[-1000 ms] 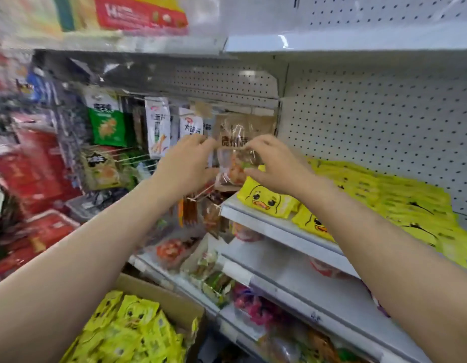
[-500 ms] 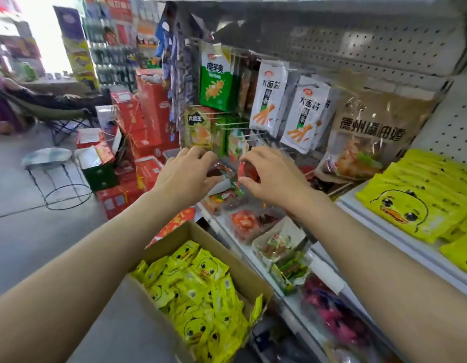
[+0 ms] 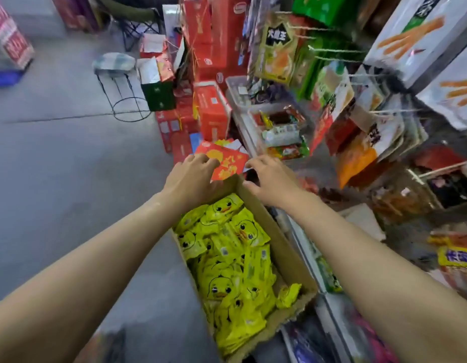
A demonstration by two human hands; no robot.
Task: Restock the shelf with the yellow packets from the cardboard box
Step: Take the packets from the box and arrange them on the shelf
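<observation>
Yellow packets (image 3: 228, 263): a loose heap printed with cartoon duck faces, filling the open cardboard box (image 3: 287, 260) on the grey floor (image 3: 57, 192) in front of you; none is in either of your hands
Cardboard box: long and narrow, standing just beside the foot of the shelving unit (image 3: 308, 247) on your right, its flaps open, its far end under your hands
Your left hand (image 3: 190, 179): stretched out above the far end of the box, knuckles up, fingers bent down, fingertips at the edge of a red-and-orange packet (image 3: 227, 163) that lies just past the box; whether they pinch it or only touch it cannot be told
Your right hand (image 3: 269, 179): level with the left and near it, fingers curled downward over the far right corner of the box, the thumb at the cardboard rim; no packet shows in it, and a firm grip on the rim cannot be confirmed
To your right: hanging snack bags (image 3: 277, 48) on wire pegs, and clear tubs (image 3: 279, 127) of mixed sweets on a low shelf
Beyond the box: stacked red cartons (image 3: 211, 111) against the end of the aisle, a dark green box (image 3: 157, 94) beside them, and a small wire-legged stool (image 3: 117, 82) standing apart on the floor
</observation>
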